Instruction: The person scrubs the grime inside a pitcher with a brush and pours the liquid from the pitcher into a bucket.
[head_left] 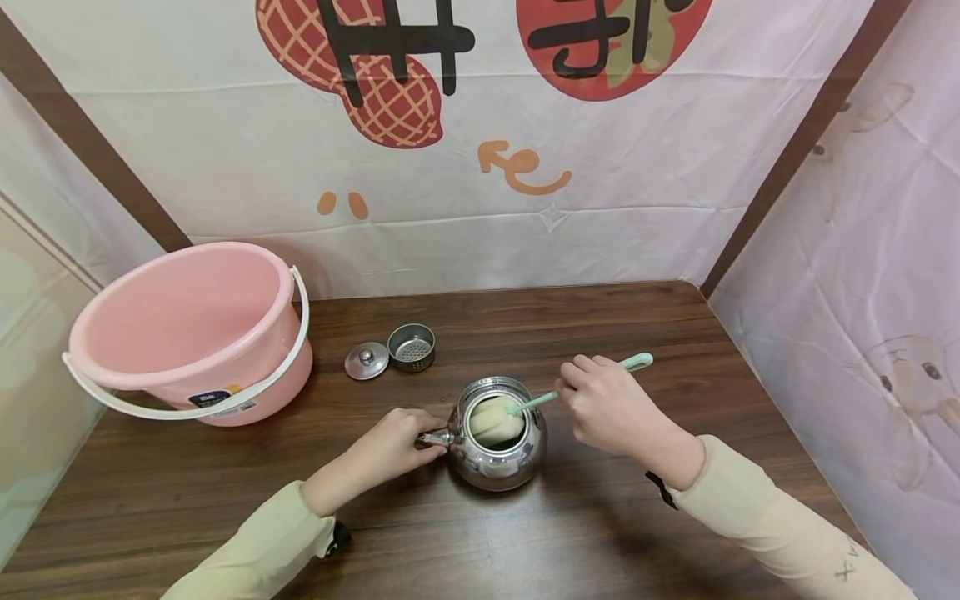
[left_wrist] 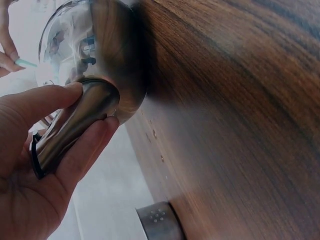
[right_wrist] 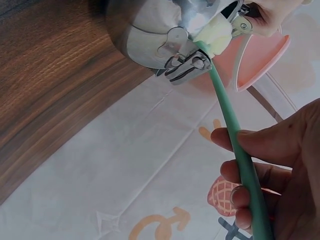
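A shiny metal teapot (head_left: pixel 498 471) stands lidless on the table. My left hand (head_left: pixel 397 442) holds it by its spout (left_wrist: pixel 75 120), thumb on one side and fingers on the other. In my right hand (head_left: pixel 611 404) is a sponge brush with a long green handle (right_wrist: pixel 227 105), pinched between thumb and fingers. The brush's pale sponge head (head_left: pixel 497 419) sits in the teapot's round mouth, its lower part hidden inside. The right wrist view shows the metal hinge piece (right_wrist: pixel 190 67) at the teapot's rim beside the sponge.
A small metal lid (head_left: pixel 367 361) and a perforated strainer cup (head_left: pixel 412 347) lie behind the teapot to the left. At the far left stands a big pink bucket (head_left: pixel 292 367) with a white handle. A printed cloth (head_left: pixel 465 250) hangs behind the wooden table (head_left: pixel 600 325).
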